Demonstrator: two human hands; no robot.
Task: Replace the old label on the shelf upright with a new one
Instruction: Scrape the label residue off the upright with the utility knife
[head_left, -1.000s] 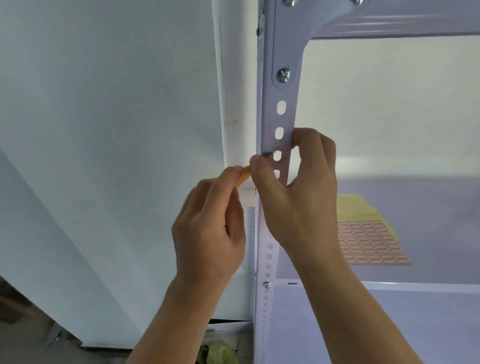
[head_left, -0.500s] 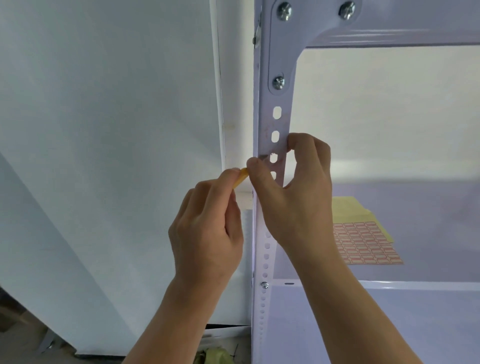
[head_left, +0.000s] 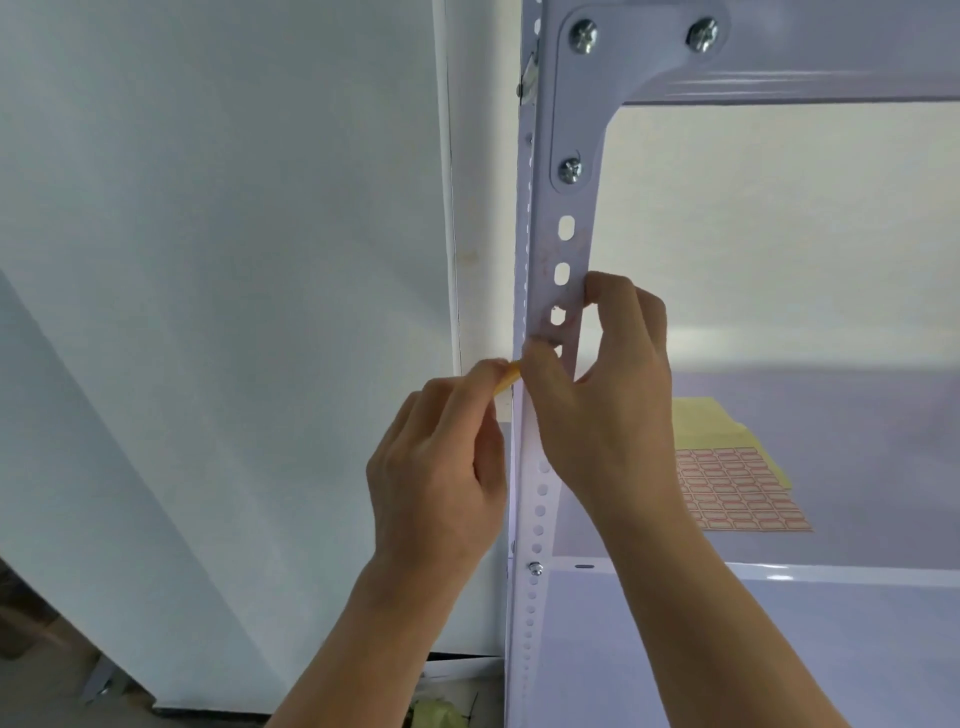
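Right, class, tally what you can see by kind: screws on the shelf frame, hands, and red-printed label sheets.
Screws: 4
Hands (left, right): 2
Red-printed label sheet: 1
Total: 7

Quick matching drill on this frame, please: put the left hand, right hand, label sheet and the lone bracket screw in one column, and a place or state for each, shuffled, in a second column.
Things:
1. left hand
2. right hand
3. label sheet
4. bracket screw

Places or states:
A. lying flat on the shelf board, right of the upright
B. pinching a small yellow piece beside the upright's left edge
C. fixed in the upright above the slotted holes
D. gripping the upright, thumb on its front, fingers round its right edge

Pairs: 1-B, 2-D, 3-A, 4-C
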